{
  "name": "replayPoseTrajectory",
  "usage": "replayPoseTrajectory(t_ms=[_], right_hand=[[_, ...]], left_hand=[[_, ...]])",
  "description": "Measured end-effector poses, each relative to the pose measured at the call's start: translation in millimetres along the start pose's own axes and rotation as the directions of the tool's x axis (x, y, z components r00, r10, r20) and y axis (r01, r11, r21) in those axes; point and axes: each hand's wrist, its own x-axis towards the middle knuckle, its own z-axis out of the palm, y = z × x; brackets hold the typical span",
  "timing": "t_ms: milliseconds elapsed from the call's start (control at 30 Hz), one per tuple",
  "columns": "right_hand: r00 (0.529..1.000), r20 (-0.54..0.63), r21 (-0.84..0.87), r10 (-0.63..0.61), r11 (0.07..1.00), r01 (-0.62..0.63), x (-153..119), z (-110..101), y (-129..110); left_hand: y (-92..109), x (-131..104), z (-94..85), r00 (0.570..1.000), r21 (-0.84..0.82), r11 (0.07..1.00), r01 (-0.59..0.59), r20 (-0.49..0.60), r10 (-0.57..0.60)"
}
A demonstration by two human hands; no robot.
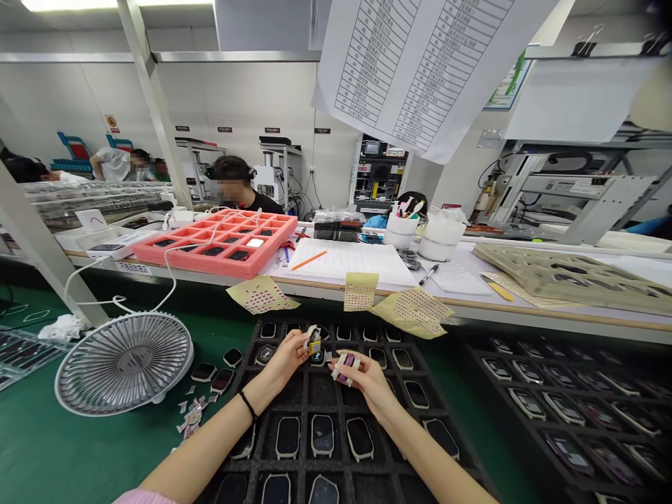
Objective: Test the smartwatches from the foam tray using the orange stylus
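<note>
Over the black compartment tray (304,407), my left hand (288,358) pinches a small part (313,341) with a yellow patch and a dark, metallic-looking body. My right hand (362,378) is closed around a small white and purple piece (346,368). The two held pieces are close together but apart. Watch units with dark screens and pale frames lie in the tray's compartments, such as one watch (322,435) below my hands. Some compartments are bare.
A round grey fan (126,364) stands at left beside loose watches and paper scraps (193,414). The shelf ahead holds a pink foam tray (252,260), papers (346,262) and pens. Another black tray (504,406) lies right. People sit beyond.
</note>
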Motion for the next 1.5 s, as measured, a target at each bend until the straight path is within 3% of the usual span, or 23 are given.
replayPoseTrajectory(t_ms=[1500], right_hand=[[1.000,-0.001,-0.006,-0.007,1.000,0.007,-2.1,1.5,-2.6]], left_hand=[[-2.2,3.7,-4.1,1.000,0.024,1.000,0.001,0.013,-0.001]])
